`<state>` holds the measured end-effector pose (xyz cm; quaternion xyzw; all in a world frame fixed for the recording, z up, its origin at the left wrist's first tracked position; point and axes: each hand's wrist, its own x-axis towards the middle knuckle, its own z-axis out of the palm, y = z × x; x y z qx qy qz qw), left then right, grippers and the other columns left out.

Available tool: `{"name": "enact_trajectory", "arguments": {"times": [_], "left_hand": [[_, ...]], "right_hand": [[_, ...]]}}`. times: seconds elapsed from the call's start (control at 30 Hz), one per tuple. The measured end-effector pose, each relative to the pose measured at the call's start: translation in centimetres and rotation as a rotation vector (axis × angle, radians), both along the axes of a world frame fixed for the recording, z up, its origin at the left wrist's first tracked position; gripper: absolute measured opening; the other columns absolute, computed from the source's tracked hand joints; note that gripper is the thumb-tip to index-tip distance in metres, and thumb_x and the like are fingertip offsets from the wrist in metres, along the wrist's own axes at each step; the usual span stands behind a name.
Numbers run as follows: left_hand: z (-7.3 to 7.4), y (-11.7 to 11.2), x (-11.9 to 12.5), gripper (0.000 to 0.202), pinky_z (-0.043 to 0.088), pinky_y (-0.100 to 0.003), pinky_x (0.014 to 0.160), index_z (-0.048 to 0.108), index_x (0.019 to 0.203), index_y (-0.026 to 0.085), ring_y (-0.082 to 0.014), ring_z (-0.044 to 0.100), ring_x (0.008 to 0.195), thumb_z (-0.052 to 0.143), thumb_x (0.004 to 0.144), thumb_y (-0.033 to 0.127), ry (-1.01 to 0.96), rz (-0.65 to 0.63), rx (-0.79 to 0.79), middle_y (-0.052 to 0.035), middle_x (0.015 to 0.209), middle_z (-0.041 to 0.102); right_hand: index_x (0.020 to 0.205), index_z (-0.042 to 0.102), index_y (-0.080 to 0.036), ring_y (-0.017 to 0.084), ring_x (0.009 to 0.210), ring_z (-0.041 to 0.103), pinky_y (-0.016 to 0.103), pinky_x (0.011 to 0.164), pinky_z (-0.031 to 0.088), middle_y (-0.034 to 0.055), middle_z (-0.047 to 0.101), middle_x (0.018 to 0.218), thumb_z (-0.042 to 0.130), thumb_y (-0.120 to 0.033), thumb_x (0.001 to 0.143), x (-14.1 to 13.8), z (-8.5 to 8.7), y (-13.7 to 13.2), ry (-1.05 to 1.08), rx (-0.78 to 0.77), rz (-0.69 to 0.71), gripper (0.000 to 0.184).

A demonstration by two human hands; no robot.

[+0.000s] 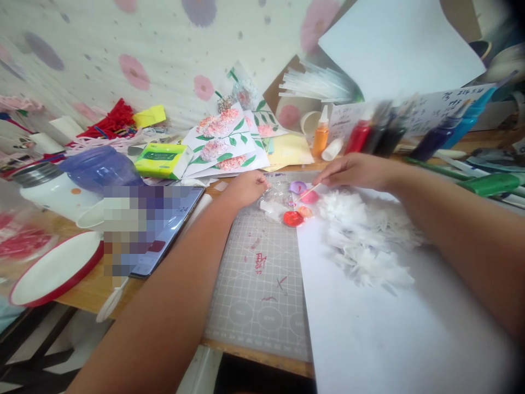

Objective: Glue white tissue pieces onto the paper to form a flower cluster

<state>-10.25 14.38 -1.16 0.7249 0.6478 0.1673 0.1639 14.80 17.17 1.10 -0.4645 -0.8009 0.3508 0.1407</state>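
Note:
A clear plastic paint palette (274, 208) lies at the far side of the grey cutting mat, with purple, pink, orange and red paint in its wells. My left hand (249, 187) is closed at the palette's left edge, its fingertips pinching the rim. In my right hand (356, 171) is a thin pale stick (308, 192), slanting down with its tip among the paint wells. Just below that hand, ruffled white paper flowers (361, 235) rest on a white sheet of paper (381, 334); my right forearm passes over their right side.
Paint bottles stand at the back right, among them an orange bottle (321, 134). Flower pictures (223, 139) lean behind the palette. To the left are a phone (172, 230), a tissue pack (161, 160), a blue container (100, 167) and a red-rimmed dish (57, 268).

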Motion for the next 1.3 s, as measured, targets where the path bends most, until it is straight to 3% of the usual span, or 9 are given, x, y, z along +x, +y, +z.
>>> {"name": "enact_trajectory", "arguments": {"times": [0.43,0.57,0.77,0.97,1.13,1.3], "left_hand": [[0.0,0.0,0.0,0.02,0.034,-0.025,0.054,0.056,0.073,0.019,-0.0157,0.051,0.064,0.05,0.074,0.038,0.001,-0.013,-0.007,-0.0013,0.072,0.059],[-0.1,0.2,-0.1,0.021,0.034,-0.024,0.055,0.057,0.076,0.019,-0.0156,0.051,0.064,0.049,0.075,0.038,0.01,-0.015,-0.011,-0.0018,0.072,0.059],[0.0,0.3,0.1,0.02,0.032,-0.024,0.053,0.056,0.071,0.018,-0.0154,0.05,0.062,0.049,0.075,0.036,0.054,-0.003,-0.003,-0.0017,0.069,0.059],[0.2,0.1,0.3,0.019,0.031,-0.024,0.052,0.056,0.07,0.018,-0.0152,0.05,0.062,0.049,0.075,0.035,0.079,0.005,0.0,-0.0018,0.068,0.059],[0.2,0.2,0.3,0.019,0.032,-0.024,0.052,0.056,0.07,0.018,-0.0153,0.051,0.062,0.049,0.075,0.035,0.08,0.006,-0.006,-0.0018,0.07,0.059],[0.1,0.2,0.3,0.019,0.032,-0.025,0.051,0.056,0.07,0.018,-0.0154,0.05,0.061,0.048,0.075,0.035,0.082,-0.003,-0.001,-0.0016,0.069,0.059]], "right_hand": [[0.079,0.069,-0.023,0.018,0.078,0.056,0.029,0.071,0.042,0.0003,0.066,0.084,0.054,-0.029,0.07,-0.7,1.1,-0.7,-0.055,0.05,-0.033,0.018],[0.079,0.069,-0.022,0.019,0.079,0.057,0.03,0.074,0.041,0.0007,0.066,0.085,0.055,-0.03,0.069,-1.1,1.5,-0.9,-0.067,0.06,0.018,0.02],[0.079,0.07,-0.023,0.017,0.069,0.056,0.028,0.065,0.04,-0.0016,0.066,0.078,0.055,-0.028,0.068,-1.2,1.4,-0.9,-0.103,0.179,-0.038,0.018],[0.079,0.069,-0.023,0.016,0.071,0.055,0.028,0.068,0.04,-0.0019,0.065,0.078,0.054,-0.028,0.07,-1.2,1.3,-0.9,-0.108,0.21,-0.026,0.019],[0.078,0.07,-0.023,0.015,0.069,0.054,0.027,0.065,0.039,-0.0007,0.064,0.074,0.054,-0.027,0.07,-0.8,0.8,-0.8,-0.078,0.115,-0.006,0.018],[0.08,0.069,-0.022,0.015,0.07,0.054,0.027,0.066,0.038,-0.0004,0.065,0.078,0.055,-0.032,0.07,-0.7,0.9,-0.8,-0.053,0.129,-0.024,0.02]]}}
